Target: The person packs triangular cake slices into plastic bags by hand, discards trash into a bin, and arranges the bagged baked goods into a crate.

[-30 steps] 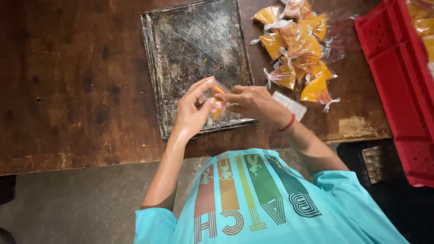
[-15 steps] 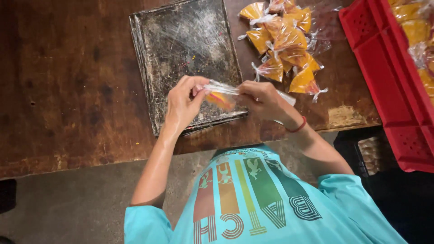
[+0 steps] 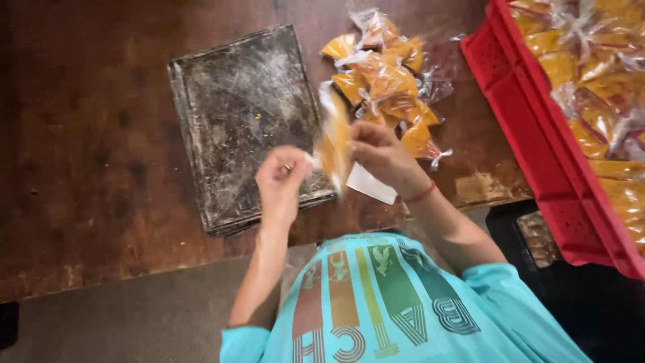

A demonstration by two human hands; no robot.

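dark wooden table (image 3: 87,134), metal tray (image 3: 242,121), orange packets (image 3: 386,81), red crate (image 3: 531,141)

Person is wearing a turquoise short-sleeved T-shirt (image 3: 410,316); sleeves are ending above the elbows, leaving both forearms bare. Across the shirt front a printed panel is showing vertical stripes in orange, yellow, green and dark blue, with small white figures at the stripe ends and large outlined lettering beside them. A thin red band (image 3: 422,195) is circling the right wrist; a small ring is showing on the left hand (image 3: 282,178)

Both hands (image 3: 332,168) pinch a blurred orange packet (image 3: 334,138) above the tray (image 3: 235,107).
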